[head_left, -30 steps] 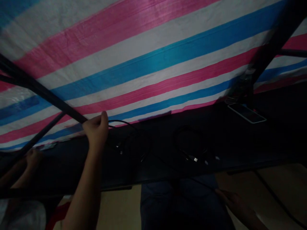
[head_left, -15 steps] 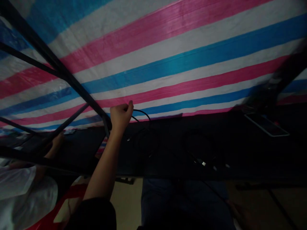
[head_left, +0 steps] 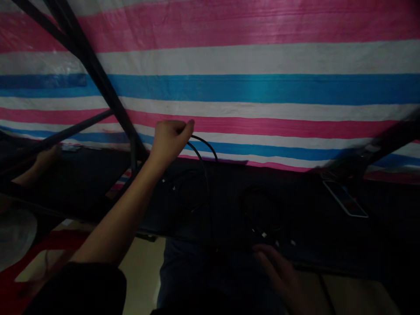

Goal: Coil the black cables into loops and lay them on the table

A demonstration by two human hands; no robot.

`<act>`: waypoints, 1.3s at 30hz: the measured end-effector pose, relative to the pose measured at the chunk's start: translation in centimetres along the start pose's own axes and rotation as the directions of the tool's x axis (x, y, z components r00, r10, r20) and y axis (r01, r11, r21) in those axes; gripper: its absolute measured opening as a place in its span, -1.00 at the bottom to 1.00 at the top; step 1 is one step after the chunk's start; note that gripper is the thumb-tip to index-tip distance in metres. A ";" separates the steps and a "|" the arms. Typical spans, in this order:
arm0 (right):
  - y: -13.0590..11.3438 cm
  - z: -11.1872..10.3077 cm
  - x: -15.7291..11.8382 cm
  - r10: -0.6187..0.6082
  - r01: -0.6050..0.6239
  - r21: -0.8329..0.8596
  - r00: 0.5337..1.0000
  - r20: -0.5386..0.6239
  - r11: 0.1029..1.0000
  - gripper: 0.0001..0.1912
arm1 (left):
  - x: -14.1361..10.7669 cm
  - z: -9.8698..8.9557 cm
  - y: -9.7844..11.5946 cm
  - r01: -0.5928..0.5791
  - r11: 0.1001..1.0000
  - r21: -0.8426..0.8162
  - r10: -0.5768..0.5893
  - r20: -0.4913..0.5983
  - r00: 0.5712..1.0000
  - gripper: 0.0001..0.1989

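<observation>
My left hand (head_left: 172,139) is raised near the back of the dark table, its fingers closed round a black cable (head_left: 206,168). Two strands of the cable curve out under the thumb and drop toward the tabletop. Below them lies a dark coil of cable (head_left: 192,205) with small pale ends. My right hand (head_left: 278,273) is low at the table's front edge, dim, its fingers stretched out and apart, with nothing visible in them. Just beyond it rests another coiled black cable (head_left: 251,214) with a metal plug (head_left: 264,235).
A phone-like device with a pale rim (head_left: 346,199) lies at the right on the black table (head_left: 311,205). A striped plastic sheet (head_left: 246,87) hangs behind. Dark metal bars (head_left: 108,94) slant down on the left, beyond which another person's hand (head_left: 47,157) rests.
The view has turned and levelled. My left hand still grips the cable, with more of it lifted in a loop. My right hand has come up from below to the table's front edge.
</observation>
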State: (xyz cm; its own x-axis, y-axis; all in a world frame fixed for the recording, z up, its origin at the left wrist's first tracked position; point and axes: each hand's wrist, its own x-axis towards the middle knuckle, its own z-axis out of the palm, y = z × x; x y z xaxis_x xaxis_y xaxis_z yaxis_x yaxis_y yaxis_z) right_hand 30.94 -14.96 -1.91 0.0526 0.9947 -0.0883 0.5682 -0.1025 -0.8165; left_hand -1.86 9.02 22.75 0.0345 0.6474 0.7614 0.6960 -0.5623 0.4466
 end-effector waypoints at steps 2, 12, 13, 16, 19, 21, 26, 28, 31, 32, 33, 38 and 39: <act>-7.2 0.5 1.3 -0.166 0.161 0.136 0.986 0.028 0.978 -0.58 | -1.7 1.0 0.8 0.033 0.997 -0.072 -0.031 0.039 0.999 -0.44; -18.1 3.1 6.7 -0.293 -0.204 0.714 0.811 0.507 0.670 -0.38 | -6.8 0.8 1.9 -0.001 0.995 -0.099 0.001 -0.001 1.000 -0.44; -17.6 3.5 6.7 -0.258 -0.175 0.653 0.821 0.510 0.737 -0.38 | -7.1 0.6 1.7 -0.009 0.996 -0.092 0.010 0.008 1.000 -0.44; -16.3 4.8 6.6 -0.199 -0.048 0.402 0.811 0.550 0.914 -0.37 | -8.3 1.0 1.8 -0.076 0.996 -0.056 0.081 0.096 0.992 -0.44; -15.0 6.3 6.7 -0.175 -0.116 0.365 0.720 0.672 0.924 -0.37 | -9.6 2.4 2.2 -0.126 0.991 -0.048 0.133 0.183 0.974 -0.45; -14.2 6.9 7.0 -0.179 -0.298 0.449 0.631 0.755 0.843 -0.37 | -10.2 3.1 2.1 -0.086 0.995 -0.058 0.094 0.170 0.981 -0.45; -15.3 6.1 7.8 -0.278 -0.414 0.635 0.649 0.709 0.652 -0.46 | -10.3 3.7 1.6 -0.010 0.996 -0.090 0.024 0.161 0.987 -0.45; -16.5 5.6 8.3 -0.262 -0.375 0.727 0.757 0.598 0.575 -0.49 | -10.2 3.8 1.7 -0.052 0.995 -0.089 0.068 0.194 0.979 -0.46; -17.5 4.9 9.2 -0.252 -0.332 0.783 0.818 0.517 0.526 -0.49 | -10.3 4.0 2.2 -0.154 0.986 -0.072 0.165 0.197 0.966 -0.49; -17.5 4.8 9.5 -0.256 -0.330 0.772 0.811 0.526 0.543 -0.48 | -10.4 4.1 2.4 -0.194 0.979 -0.063 0.202 0.186 0.962 -0.49; -17.3 4.6 9.8 -0.257 -0.330 0.752 0.798 0.546 0.571 -0.47 | -10.5 4.2 2.5 -0.233 0.971 -0.054 0.239 0.175 0.955 -0.48; -15.8 3.3 10.9 -0.190 -0.323 0.560 0.716 0.672 0.763 -0.46 | -11.3 5.3 3.0 -0.320 0.947 -0.004 0.312 0.243 0.919 -0.45; -15.8 3.1 11.0 -0.181 -0.332 0.536 0.697 0.694 0.776 -0.48 | -11.6 5.6 3.1 -0.307 0.952 0.010 0.293 0.268 0.918 -0.45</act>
State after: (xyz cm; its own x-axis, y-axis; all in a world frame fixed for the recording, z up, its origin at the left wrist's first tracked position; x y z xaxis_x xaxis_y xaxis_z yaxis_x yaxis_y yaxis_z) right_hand 20.03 -2.43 8.23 -0.6362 0.7066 -0.3098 -0.0167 -0.4141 -0.9101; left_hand 3.90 2.62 12.73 0.4281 0.5669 0.7038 0.6587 -0.7289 0.1865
